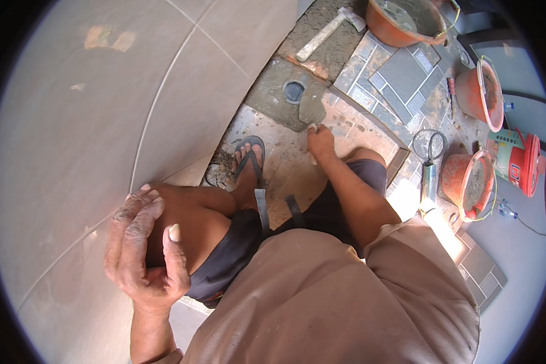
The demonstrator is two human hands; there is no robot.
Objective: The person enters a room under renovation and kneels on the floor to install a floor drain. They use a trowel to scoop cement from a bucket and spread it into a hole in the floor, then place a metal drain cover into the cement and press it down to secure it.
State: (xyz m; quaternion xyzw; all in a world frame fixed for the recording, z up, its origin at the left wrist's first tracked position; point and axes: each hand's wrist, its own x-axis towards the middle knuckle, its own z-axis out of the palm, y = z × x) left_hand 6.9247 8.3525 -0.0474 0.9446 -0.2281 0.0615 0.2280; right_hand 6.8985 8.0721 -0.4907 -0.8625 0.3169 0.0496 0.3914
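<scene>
My right hand (pixel 321 144) is closed around the pale handle of a trowel, whose ends show at both sides of my fist. The trowel's grey, mortar-covered blade (pixel 313 107) lies on wet mortar (pixel 267 100) beside a round drain pipe opening (pixel 293 91). My left hand (pixel 142 242) is raised above my left knee near the tiled wall, fingers curved and thumb apart, with nothing in it. Past the drain, a hammer (pixel 321 43) with a light handle and a dusty head rests on rougher mortar.
Large beige tiles (pixel 182 91) rise on the left. At the right stand an orange mortar bucket (pixel 394 30), two more buckets (pixel 472 97) (pixel 458 182), a red-lidded pail (pixel 509 155) and a metal cylinder with a hose (pixel 429 182). Grey patterned tiles (pixel 406 79) cover the floor there.
</scene>
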